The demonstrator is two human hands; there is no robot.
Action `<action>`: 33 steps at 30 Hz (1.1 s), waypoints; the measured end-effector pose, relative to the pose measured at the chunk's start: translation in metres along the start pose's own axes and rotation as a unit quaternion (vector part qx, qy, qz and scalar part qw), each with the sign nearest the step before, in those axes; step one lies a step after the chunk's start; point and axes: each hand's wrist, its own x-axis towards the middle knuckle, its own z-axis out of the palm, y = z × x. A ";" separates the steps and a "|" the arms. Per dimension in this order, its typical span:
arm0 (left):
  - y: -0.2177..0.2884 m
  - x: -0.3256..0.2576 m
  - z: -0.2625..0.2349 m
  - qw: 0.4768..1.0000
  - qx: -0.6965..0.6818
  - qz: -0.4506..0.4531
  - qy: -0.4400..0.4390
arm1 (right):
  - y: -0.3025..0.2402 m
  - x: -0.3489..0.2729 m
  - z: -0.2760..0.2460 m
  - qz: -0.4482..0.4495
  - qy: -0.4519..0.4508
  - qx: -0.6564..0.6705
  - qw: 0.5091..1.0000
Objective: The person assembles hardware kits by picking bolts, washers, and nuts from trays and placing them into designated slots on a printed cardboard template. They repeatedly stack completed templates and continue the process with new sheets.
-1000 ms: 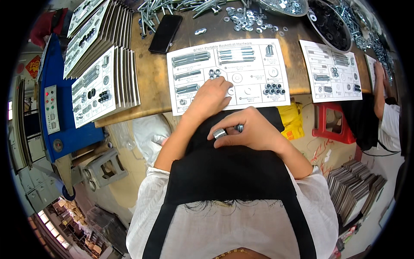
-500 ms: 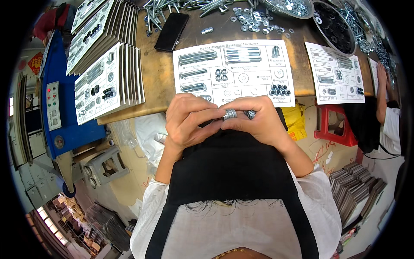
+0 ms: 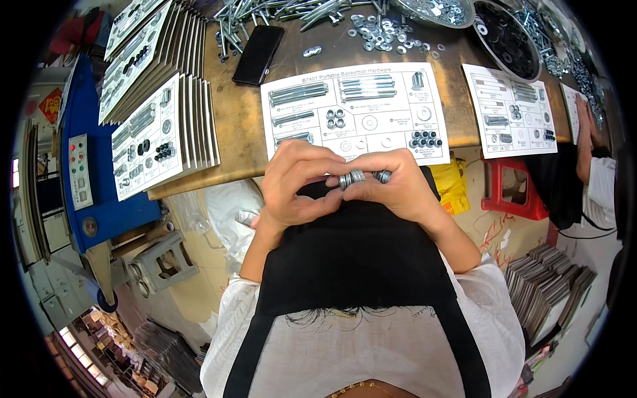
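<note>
A stack of washers [image 3: 352,178] is held over the apron [image 3: 358,265], at the card's [image 3: 430,157] near edge. It is pinched between the right hand's [image 3: 400,186] thumb and fingers, its end met by the left hand's [image 3: 292,182] fingertips. The washers are gathered but not set down; whether the card's parts are printed or laid cannot be told. Beyond, loose washers [image 3: 378,32] are left unsorted.

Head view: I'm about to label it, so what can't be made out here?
In the head view:
Metal rings: exact count; too small, partly covered by the right hand.
White card: lower left part; behind the left hand.
Bowl of metal parts: far side; cut off by the top edge.
Co-worker: part of the body; lost in the dark right rim.
</note>
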 end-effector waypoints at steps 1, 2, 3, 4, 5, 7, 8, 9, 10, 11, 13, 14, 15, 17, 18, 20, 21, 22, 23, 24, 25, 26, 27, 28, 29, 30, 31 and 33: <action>-0.001 -0.001 0.001 1.000 -0.021 -0.015 -0.001 | 0.001 0.000 -0.001 0.009 -0.004 -0.005 1.000; -0.005 -0.004 0.003 0.993 -0.099 -0.060 0.038 | 0.002 0.001 -0.001 0.002 -0.019 -0.015 1.000; -0.012 -0.011 0.005 0.976 -0.175 -0.104 0.078 | 0.004 0.000 0.000 -0.005 -0.034 -0.024 0.999; -0.019 -0.015 0.007 0.950 -0.251 -0.145 0.116 | 0.001 0.000 0.000 -0.010 -0.052 -0.036 0.998; -0.028 -0.014 0.001 0.952 -0.243 -0.165 0.082 | -0.001 -0.001 0.001 -0.014 -0.070 -0.048 0.996; -0.038 -0.010 0.007 0.964 -0.110 -0.235 -0.055 | 0.004 -0.003 0.007 -0.006 -0.112 -0.045 0.993; -0.043 -0.010 0.010 0.955 -0.042 -0.267 -0.122 | 0.005 -0.004 0.010 0.003 -0.139 -0.055 0.989; -0.052 -0.016 0.020 0.953 0.079 -0.223 -0.190 | 0.006 -0.003 0.012 -0.001 -0.159 -0.062 0.985; -0.058 -0.023 0.031 0.955 0.150 -0.160 -0.200 | 0.005 -0.002 0.013 0.008 -0.176 -0.065 0.982; -0.062 -0.029 0.040 0.951 0.178 -0.143 -0.210 | 0.005 -0.003 0.014 0.019 -0.193 -0.068 0.979; -0.068 -0.033 0.049 0.942 0.217 -0.120 -0.225 | 0.005 -0.004 0.014 0.023 -0.207 -0.069 0.976; -0.071 -0.033 0.052 0.939 0.228 -0.114 -0.230 | 0.007 -0.004 0.013 0.029 -0.198 -0.072 0.977; -0.073 -0.034 0.054 0.936 0.239 -0.108 -0.235 | 0.008 -0.005 0.012 0.035 -0.189 -0.074 0.979; -0.074 -0.035 0.057 0.937 0.228 -0.107 -0.241 | 0.009 -0.005 0.010 0.043 -0.176 -0.073 0.981; -0.074 -0.035 0.059 0.938 0.223 -0.107 -0.243 | 0.008 -0.004 0.008 0.048 -0.176 -0.075 0.980; -0.073 -0.035 0.061 0.937 0.225 -0.123 -0.238 | 0.010 -0.005 0.007 0.055 -0.174 -0.080 0.980; -0.073 -0.035 0.060 0.936 0.227 -0.132 -0.235 | 0.010 -0.004 0.007 0.053 -0.173 -0.079 0.980; -0.072 -0.035 0.060 0.935 0.222 -0.141 -0.239 | 0.010 -0.003 0.006 0.052 -0.170 -0.079 0.981; -0.072 -0.034 0.059 0.933 0.218 -0.150 -0.242 | 0.009 -0.003 0.006 0.051 -0.167 -0.080 0.981; -0.071 -0.033 0.057 0.932 0.213 -0.160 -0.245 | 0.011 -0.003 0.007 0.037 -0.155 -0.071 0.985; -0.068 -0.029 0.052 0.936 0.188 -0.171 -0.243 | 0.014 -0.003 0.008 0.022 -0.142 -0.062 0.988; -0.065 -0.022 0.044 0.940 0.163 -0.180 -0.241 | 0.015 -0.003 0.007 0.008 -0.127 -0.054 0.990; -0.061 -0.014 0.033 0.947 0.044 -0.252 -0.194 | 0.012 -0.003 0.006 -0.003 -0.104 -0.062 0.993; -0.052 -0.009 0.020 0.959 -0.051 -0.261 -0.100 | 0.005 -0.003 0.004 -0.014 -0.083 -0.070 0.994; -0.042 -0.005 0.003 0.953 -0.159 -0.255 -0.047 | 0.001 -0.003 0.001 -0.025 -0.057 -0.078 0.995; -0.037 -0.008 -0.012 0.976 -0.150 -0.154 -0.020 | -0.001 -0.002 0.000 -0.021 -0.038 -0.074 0.996; -0.021 -0.005 -0.018 0.987 -0.137 -0.085 -0.010 | -0.003 -0.002 -0.001 -0.016 -0.019 -0.070 0.997; 0.002 0.002 -0.020 1.000 0.013 0.002 -0.019 | -0.001 0.000 0.001 -0.034 0.022 -0.064 0.997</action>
